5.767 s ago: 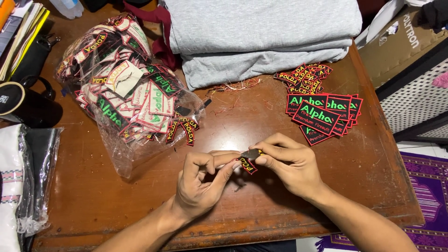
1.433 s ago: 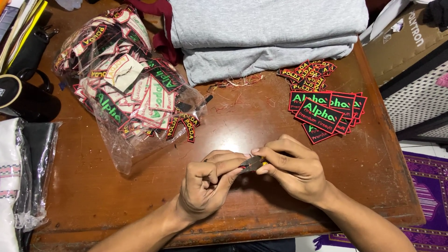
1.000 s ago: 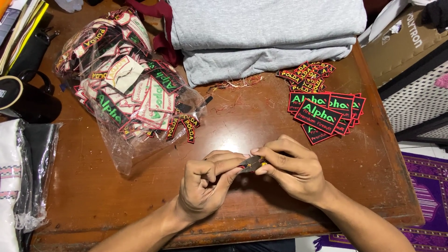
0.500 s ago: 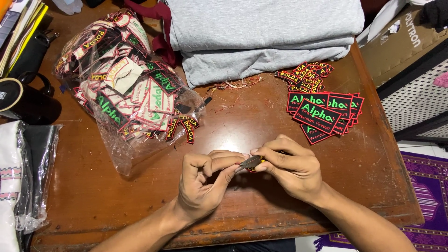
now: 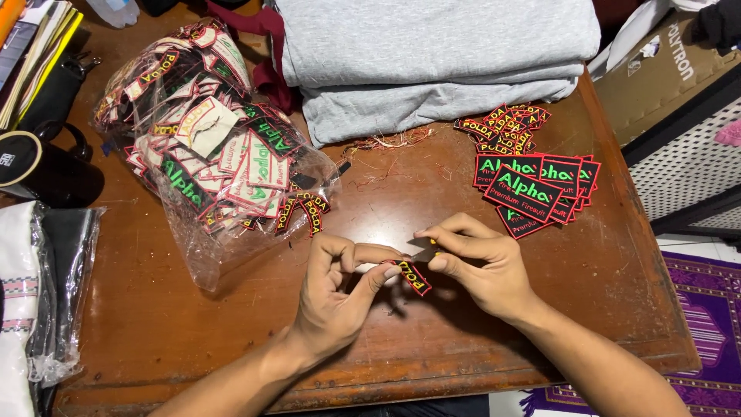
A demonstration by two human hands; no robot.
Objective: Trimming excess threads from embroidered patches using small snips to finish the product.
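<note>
A: Hands first. Left hand point(image 5: 336, 289) pinches a small black patch point(image 5: 415, 277) with red edging, thumb and forefinger on its left end, other fingers curled. Right hand point(image 5: 482, 262) has its fingertips pressed together on something small and dark at the patch's far end; cannot tell what it is.

B: Where is the patch?

A: Lifted off the surface point(image 5: 370, 340), between both hands, near the front edge at centre.

B: Step in hand?

A: My judgement: cleaning up or checking one patch, likely working at its edge. The next move would call for a steady left pinch while the right fingertips work close along the border.

B: Around them?

A: Left and farther off, a clear bag point(image 5: 208, 154) stuffed with patches, a few spilling out of its mouth. Right, a fanned stack of larger patches point(image 5: 536, 189) with green lettering, and a heap of small ones point(image 5: 505, 125) behind it. Far centre, folded grey cloth point(image 5: 432, 62), loose thread scraps point(image 5: 386, 143) just before it. Black mug point(image 5: 38, 166) at far left.
</note>
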